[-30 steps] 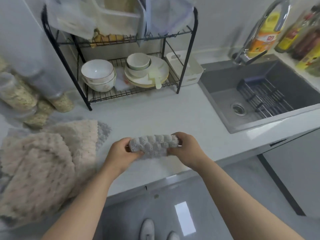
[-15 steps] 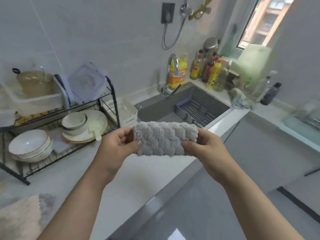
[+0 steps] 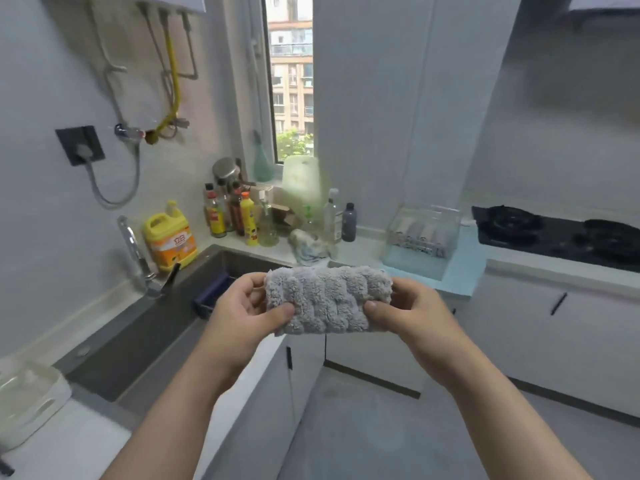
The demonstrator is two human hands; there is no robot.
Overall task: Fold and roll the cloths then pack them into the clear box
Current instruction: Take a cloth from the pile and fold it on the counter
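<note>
While hands (image 3: 247, 315) (image 3: 414, 311) grip grey roll (image 3: 329, 299), clear box (image 3: 450, 220) seemingly holds rolls (image 3: 417, 233).

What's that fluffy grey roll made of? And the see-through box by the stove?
The cloth looks like soft microfibre or fleece with a matte finish: its fuzzy pile bunches into puffy ridges. The box looks like clear hard plastic, maybe acrylic: the rolls inside show through its walls.

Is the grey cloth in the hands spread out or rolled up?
Rolled up, it seems. The grey cloth is a short, thick bundle; the left hand and the right hand each pinch one end.
</note>
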